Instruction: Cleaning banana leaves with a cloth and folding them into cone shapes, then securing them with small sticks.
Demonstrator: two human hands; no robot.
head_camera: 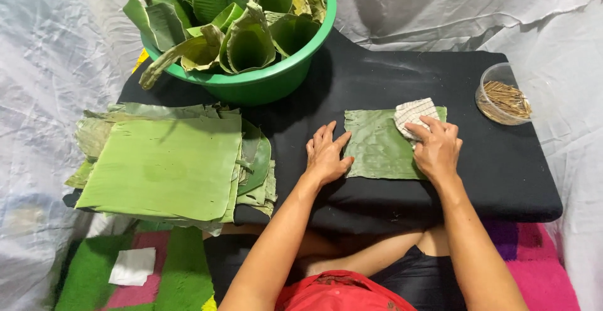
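A square piece of green banana leaf (377,147) lies flat on the black padded board (502,179). My left hand (325,155) rests flat with fingers spread, pressing the leaf's left edge. My right hand (436,149) presses a small checked cloth (411,114) against the leaf's upper right corner. Both forearms reach in from the bottom of the view.
A stack of cut banana leaves (163,166) lies at the left of the board. A green basin (270,81) of folded leaf cones stands at the back. A clear round container of thin sticks (502,97) sits at the right. White sheeting surrounds everything.
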